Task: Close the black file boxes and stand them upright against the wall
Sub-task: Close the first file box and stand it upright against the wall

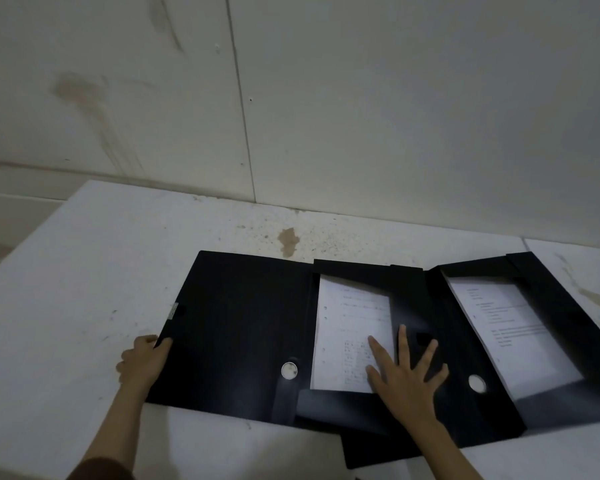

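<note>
I see two black file boxes [378,341] lying open on the worktop [66,289], papers [350,327] showing. My left hand [144,362] grips the lid's edge; my right hand [404,372] presses flat, fingers spread.

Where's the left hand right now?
In the head view, the left hand grips the outer left edge of the open lid of the left file box, lying flat on the white table.

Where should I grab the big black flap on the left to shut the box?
Grab the flap by its free left edge, coming from the left, where the left hand already pinches it. That edge lies farthest from the fold, so it swings over the papers most easily, probably.
</note>
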A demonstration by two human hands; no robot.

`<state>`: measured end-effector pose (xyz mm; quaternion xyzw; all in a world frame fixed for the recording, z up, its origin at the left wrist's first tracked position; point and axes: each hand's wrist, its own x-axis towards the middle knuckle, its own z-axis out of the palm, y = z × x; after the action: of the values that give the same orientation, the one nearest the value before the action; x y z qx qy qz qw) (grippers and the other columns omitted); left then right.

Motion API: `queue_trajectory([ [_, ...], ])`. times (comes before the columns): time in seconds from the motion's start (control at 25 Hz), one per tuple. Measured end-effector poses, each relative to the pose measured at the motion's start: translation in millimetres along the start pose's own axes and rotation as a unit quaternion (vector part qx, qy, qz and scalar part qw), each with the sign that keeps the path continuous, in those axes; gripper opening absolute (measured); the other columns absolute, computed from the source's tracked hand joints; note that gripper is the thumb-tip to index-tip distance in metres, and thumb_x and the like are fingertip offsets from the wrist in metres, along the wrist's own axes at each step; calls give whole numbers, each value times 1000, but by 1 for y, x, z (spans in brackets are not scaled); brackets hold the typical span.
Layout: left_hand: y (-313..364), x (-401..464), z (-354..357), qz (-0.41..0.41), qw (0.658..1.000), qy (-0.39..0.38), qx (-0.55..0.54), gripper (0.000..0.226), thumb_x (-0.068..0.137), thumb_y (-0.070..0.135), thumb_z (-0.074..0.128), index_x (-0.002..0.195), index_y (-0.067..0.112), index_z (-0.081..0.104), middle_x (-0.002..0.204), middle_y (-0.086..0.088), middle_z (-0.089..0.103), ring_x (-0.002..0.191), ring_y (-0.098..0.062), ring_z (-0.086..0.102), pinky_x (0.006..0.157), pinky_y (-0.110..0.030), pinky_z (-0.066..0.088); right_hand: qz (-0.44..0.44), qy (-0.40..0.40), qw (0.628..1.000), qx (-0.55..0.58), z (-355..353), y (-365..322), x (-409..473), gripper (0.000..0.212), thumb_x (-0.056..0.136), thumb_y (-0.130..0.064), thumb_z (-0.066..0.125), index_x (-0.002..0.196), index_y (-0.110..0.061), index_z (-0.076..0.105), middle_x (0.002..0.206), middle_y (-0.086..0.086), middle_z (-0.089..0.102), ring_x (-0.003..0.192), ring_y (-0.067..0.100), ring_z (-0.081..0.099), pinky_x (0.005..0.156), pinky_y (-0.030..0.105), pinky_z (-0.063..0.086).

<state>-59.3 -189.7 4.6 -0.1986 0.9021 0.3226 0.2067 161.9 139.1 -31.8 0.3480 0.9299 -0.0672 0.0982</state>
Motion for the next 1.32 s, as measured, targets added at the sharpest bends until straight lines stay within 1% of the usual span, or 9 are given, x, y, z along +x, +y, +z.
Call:
queue_trajectory([
  [0.12, 7, -1, -21, -16, 993, -84, -86, 54, 86, 39, 50, 121, -1, 53, 116, -21, 57, 100, -37, 55, 92, -39, 43, -5, 1, 1000, -18, -1, 6, -2, 60, 86, -62, 2, 123, -44, 46, 143, 9, 31, 129, 52, 16, 74, 78, 36],
  [0.28, 39, -31, -66, 95, 977, -143, -128, 9, 91, 15, 51, 86, 8, 53, 93, -14, 53, 72, -24, 49, 63, -33, 37, -31, -18, 999, -27, -12, 8, -4, 55, 79, -61, 21, 130, -49, 37, 156, 4, 7, 137, 46, -9, 87, 78, 28],
  [0.36, 64, -66, -88, 178, 943, -228, -165, 19, 82, 30, 60, 76, 18, 47, 84, -6, 55, 73, -17, 54, 64, -29, 38, -44, -44, 998, 6, -18, 9, -4, 52, 86, -59, 22, 137, -52, 17, 152, -2, -22, 135, 46, -24, 104, 71, 9],
  [0.48, 95, -114, -73, 286, 885, -331, -159, 46, 59, 65, 65, 79, 25, 53, 82, 11, 65, 81, -3, 64, 73, -28, 43, -17, -56, 984, 168, -35, 13, -6, 45, 92, -48, 36, 136, -46, 29, 158, -9, -5, 140, 34, -22, 111, 58, -4],
  [0.64, 118, -153, 29, 316, 856, -393, -117, 47, 54, 84, 51, 87, 52, 61, 99, 32, 64, 101, 8, 57, 83, -24, 43, 56, 20, 879, 473, -54, 29, -9, 30, 94, -30, 42, 123, -33, 48, 147, 0, 37, 141, 22, 18, 113, 46, 15],
  [0.72, 114, -166, 80, 338, 848, -407, -34, 35, 82, 63, 43, 112, 49, 55, 121, 26, 51, 117, 4, 44, 93, -16, 36, 76, 34, 805, 588, -60, 43, -10, 24, 96, -21, 39, 115, -30, 51, 132, 5, 50, 125, 21, 42, 102, 35, 33],
  [0.92, 79, -168, 147, 439, 825, -258, 244, 45, 94, 38, 36, 139, 39, 30, 156, 10, 10, 145, -14, 2, 116, -38, 4, 145, -31, 718, 680, -58, 65, -18, 29, 96, -34, 32, 115, -25, 53, 112, 0, 59, 99, 12, 54, 79, 27, 42],
  [1.12, 57, -166, 154, 486, 803, -205, 276, 53, 72, 67, 12, 125, 64, 4, 156, 18, -11, 138, -4, -23, 113, -36, -11, 100, -28, 791, 603, -38, 64, -28, 46, 92, -13, 50, 135, -21, 37, 131, 2, 46, 116, 15, 44, 98, 29, 34],
  [1.32, 48, -155, 154, 327, 918, -189, 124, 123, 31, 97, 34, 140, 49, 1, 157, 1, -18, 144, -25, -17, 116, -52, 3, 5, -22, 876, 482, -38, 62, -23, 67, 93, -8, 45, 138, -40, 8, 135, 5, 38, 118, 13, 37, 106, 30, 25],
])
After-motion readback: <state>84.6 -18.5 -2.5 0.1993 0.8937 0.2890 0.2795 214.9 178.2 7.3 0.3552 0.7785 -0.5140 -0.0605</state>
